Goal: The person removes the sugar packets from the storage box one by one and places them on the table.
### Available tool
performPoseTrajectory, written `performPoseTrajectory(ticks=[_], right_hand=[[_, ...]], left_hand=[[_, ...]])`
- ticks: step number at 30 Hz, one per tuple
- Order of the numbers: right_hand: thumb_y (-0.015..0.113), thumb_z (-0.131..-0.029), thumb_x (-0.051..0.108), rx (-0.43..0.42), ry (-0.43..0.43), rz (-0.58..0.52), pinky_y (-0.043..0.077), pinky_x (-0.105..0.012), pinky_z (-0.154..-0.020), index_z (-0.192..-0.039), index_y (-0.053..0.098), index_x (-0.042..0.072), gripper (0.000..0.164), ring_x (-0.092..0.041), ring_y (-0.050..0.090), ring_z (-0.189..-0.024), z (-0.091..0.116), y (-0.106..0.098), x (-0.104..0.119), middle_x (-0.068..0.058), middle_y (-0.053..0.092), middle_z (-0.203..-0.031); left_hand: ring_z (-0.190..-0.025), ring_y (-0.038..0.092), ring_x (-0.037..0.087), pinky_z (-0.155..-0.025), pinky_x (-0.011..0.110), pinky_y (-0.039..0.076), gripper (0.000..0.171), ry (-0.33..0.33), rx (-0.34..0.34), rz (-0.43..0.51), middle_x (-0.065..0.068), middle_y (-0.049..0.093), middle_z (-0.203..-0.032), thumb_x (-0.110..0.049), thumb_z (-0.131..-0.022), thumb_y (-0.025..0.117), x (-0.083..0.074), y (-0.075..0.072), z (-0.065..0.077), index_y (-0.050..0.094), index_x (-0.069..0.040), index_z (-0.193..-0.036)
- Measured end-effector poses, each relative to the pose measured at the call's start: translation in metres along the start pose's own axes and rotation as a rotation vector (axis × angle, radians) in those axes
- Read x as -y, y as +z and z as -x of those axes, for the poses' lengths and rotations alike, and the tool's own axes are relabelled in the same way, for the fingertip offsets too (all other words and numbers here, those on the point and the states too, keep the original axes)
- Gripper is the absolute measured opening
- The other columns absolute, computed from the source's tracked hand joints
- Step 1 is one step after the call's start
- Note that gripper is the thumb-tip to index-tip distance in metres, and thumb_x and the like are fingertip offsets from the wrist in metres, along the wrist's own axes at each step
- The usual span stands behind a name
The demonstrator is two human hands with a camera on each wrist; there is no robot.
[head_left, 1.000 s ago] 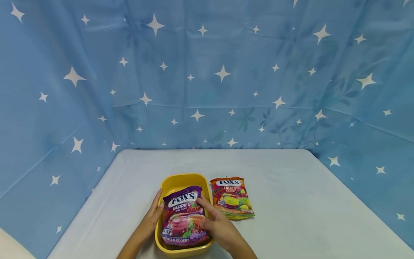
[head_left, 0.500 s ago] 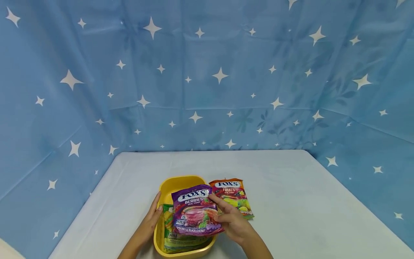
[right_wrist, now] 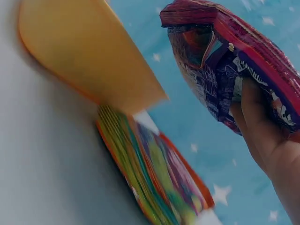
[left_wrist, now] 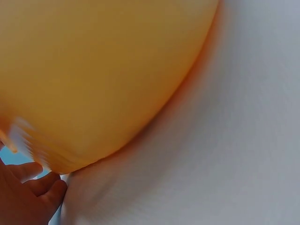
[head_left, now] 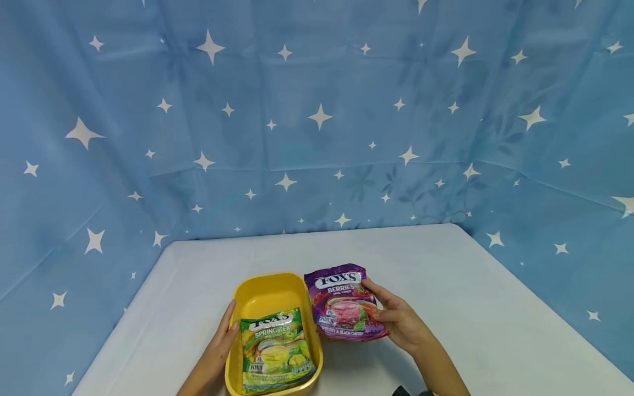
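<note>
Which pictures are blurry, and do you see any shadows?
Head view: fairly sharp, big lettering on the shiny purple plastic candy bag readable, a soft shadow on the white table; left wrist view: the rounded yellow plastic tub looks blurred; right wrist view: dim, with the multicoloured plastic candy bag on the table smeared.

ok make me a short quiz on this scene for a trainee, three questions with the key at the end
1. Which hand holds the purple Berries bag?
2. True or false: the green Spring Tea bag lies inside the yellow box.
3. The left hand is nearest to: A) starry backdrop, B) purple Berries bag, C) yellow box.

Key: 1. right hand; 2. true; 3. C
</note>
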State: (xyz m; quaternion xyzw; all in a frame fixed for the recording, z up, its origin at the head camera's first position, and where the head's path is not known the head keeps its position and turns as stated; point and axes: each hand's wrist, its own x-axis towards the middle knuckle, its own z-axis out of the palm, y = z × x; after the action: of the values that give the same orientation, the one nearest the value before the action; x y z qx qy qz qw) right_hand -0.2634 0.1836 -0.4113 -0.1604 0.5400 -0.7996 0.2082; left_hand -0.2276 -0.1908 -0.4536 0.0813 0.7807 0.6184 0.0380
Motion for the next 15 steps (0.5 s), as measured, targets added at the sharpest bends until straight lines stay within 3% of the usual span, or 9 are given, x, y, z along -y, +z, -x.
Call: performPoseTrajectory(ticks=[7,12,15], right_hand=[[0.038,-0.088,-0.013,0.012,-0.075,-0.065,0.048,-0.027,-0.092,-0.147,0.017,0.014,0.068,-0.012,0.048,-0.116,0.012,-0.048,0.003,-0.008,-0.017,-0.151],[0.033,-0.089,-0.015,-0.009,-0.118,-0.088,0.049,-0.026,-0.090,-0.145,0.024,0.016,0.065,-0.012,0.052,-0.112,0.022,-0.085,0.010,0.002,0.014,-0.141],[0.029,-0.090,-0.016,-0.010,-0.134,-0.106,0.050,-0.027,-0.088,-0.143,0.032,0.019,0.064,-0.013,0.053,-0.109,0.030,-0.104,0.015,0.011,0.032,-0.132]], left_hand=[[-0.137,0.006,0.040,-0.105,0.052,0.023,0.058,-0.035,-0.002,0.078,0.016,-0.011,-0.153,-0.035,-0.101,0.025,0.001,-0.002,0.005,-0.010,-0.023,-0.147],[-0.137,0.008,0.039,-0.105,0.052,0.025,0.059,-0.037,0.000,0.084,0.016,-0.010,-0.153,-0.035,-0.101,0.025,0.001,-0.001,0.004,-0.010,-0.022,-0.147],[-0.138,0.002,0.040,-0.106,0.051,0.019,0.059,-0.029,0.004,0.060,0.016,-0.010,-0.153,-0.035,-0.101,0.025,0.000,0.001,0.002,-0.009,-0.021,-0.147]])
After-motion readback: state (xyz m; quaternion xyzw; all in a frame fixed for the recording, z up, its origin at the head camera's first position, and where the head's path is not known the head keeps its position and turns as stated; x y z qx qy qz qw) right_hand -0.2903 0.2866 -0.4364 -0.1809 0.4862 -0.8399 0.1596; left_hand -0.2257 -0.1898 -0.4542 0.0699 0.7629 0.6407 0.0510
